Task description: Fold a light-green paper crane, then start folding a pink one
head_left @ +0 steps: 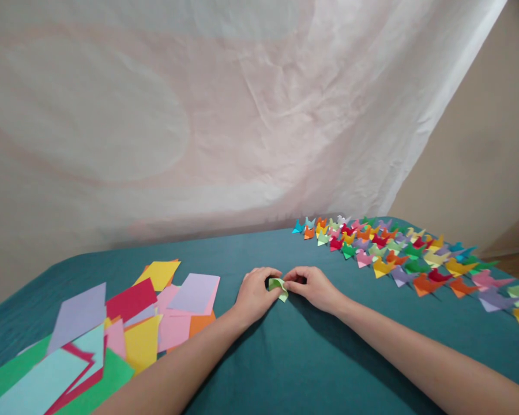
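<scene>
A small piece of light green paper (278, 286), partly folded, is held between my two hands just above the middle of the table. My left hand (258, 292) pinches its left side with thumb and fingers. From the right, my right hand (312, 287) grips the other edge between thumb and fingertips. Fingers cover part of the paper, so its full folded shape is hidden.
Loose coloured paper sheets (173, 328) lie overlapping on the left of the green-covered table (259, 374). Rows of several small folded paper birds (383, 267) stand on the right. A pale patterned cloth (225, 115) hangs behind the table.
</scene>
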Demonstrator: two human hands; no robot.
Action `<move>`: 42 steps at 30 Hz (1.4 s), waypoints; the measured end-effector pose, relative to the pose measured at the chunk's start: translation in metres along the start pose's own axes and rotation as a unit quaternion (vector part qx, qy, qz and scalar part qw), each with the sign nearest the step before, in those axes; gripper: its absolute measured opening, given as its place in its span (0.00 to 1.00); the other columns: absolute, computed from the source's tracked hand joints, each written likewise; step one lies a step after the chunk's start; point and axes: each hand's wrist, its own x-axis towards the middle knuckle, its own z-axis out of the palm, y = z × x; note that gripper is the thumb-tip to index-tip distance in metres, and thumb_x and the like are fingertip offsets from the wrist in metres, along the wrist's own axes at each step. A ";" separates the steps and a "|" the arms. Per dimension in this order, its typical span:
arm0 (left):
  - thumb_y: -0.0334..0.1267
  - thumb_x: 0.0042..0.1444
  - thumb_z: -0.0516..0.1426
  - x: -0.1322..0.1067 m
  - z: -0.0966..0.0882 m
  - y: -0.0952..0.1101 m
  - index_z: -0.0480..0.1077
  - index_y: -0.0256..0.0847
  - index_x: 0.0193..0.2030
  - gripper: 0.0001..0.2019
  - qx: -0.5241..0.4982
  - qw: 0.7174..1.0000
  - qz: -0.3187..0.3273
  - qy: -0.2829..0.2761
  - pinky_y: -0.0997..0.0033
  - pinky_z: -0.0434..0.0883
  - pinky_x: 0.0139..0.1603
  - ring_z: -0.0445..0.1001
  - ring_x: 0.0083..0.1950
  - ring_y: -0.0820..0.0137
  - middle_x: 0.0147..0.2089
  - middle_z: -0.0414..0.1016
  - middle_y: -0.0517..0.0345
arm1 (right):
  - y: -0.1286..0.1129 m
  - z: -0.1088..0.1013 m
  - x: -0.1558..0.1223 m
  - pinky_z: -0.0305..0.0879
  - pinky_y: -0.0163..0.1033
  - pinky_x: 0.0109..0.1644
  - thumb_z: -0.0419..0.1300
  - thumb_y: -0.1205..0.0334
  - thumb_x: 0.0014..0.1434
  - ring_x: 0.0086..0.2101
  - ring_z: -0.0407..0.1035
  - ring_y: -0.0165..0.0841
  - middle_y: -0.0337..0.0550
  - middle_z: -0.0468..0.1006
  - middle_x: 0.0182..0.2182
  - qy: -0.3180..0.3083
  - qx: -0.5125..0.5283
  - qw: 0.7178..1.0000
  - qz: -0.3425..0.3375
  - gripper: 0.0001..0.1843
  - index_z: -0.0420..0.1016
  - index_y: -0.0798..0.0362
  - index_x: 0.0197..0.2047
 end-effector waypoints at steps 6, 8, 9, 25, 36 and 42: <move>0.35 0.50 0.58 0.000 -0.002 0.002 0.73 0.43 0.42 0.11 -0.016 1.000 -0.010 -0.006 0.67 0.67 0.47 0.72 0.45 0.65 0.43 0.76 0.59 | -0.002 0.000 0.000 0.59 0.34 0.32 0.61 0.56 0.53 0.27 0.68 0.30 0.38 0.79 0.27 0.007 -0.017 1.000 -0.008 0.09 0.78 0.52 0.34; 0.35 0.50 0.57 0.000 -0.004 0.003 0.72 0.43 0.43 0.12 -0.024 1.000 -0.010 -0.009 0.68 0.67 0.48 0.72 0.45 0.65 0.43 0.76 0.59 | -0.002 0.000 0.000 0.59 0.34 0.33 0.61 0.57 0.53 0.27 0.69 0.30 0.37 0.79 0.27 0.017 -0.026 0.999 -0.015 0.08 0.78 0.51 0.34; 0.34 0.49 0.57 -0.001 -0.004 0.003 0.72 0.43 0.44 0.13 -0.029 0.999 -0.011 -0.012 0.68 0.67 0.48 0.72 0.45 0.66 0.43 0.76 0.58 | -0.002 0.000 -0.001 0.60 0.34 0.34 0.61 0.58 0.53 0.27 0.69 0.30 0.37 0.79 0.27 0.023 -0.030 0.999 -0.020 0.07 0.78 0.51 0.34; 0.42 0.54 0.58 0.000 -0.010 0.004 0.74 0.43 0.43 0.11 -0.079 0.996 -0.007 -0.033 0.68 0.66 0.50 0.73 0.46 0.65 0.44 0.77 0.57 | -0.007 0.000 -0.003 0.58 0.35 0.37 0.62 0.59 0.53 0.29 0.70 0.31 0.37 0.79 0.26 0.049 -0.073 0.996 -0.031 0.05 0.78 0.50 0.32; 0.38 0.55 0.56 0.001 -0.010 0.002 0.76 0.44 0.41 0.09 -0.088 0.995 0.008 -0.042 0.69 0.66 0.48 0.73 0.45 0.66 0.43 0.78 0.58 | -0.008 0.001 -0.004 0.57 0.36 0.37 0.62 0.59 0.54 0.28 0.69 0.30 0.36 0.79 0.26 0.055 -0.089 0.994 -0.034 0.05 0.78 0.50 0.31; 0.37 0.56 0.56 0.002 -0.010 0.003 0.76 0.46 0.41 0.09 -0.097 0.994 0.022 -0.042 0.69 0.66 0.49 0.73 0.45 0.67 0.42 0.78 0.60 | -0.006 0.002 -0.005 0.56 0.36 0.37 0.62 0.59 0.54 0.31 0.68 0.32 0.36 0.79 0.27 0.063 -0.107 0.991 -0.046 0.04 0.78 0.48 0.32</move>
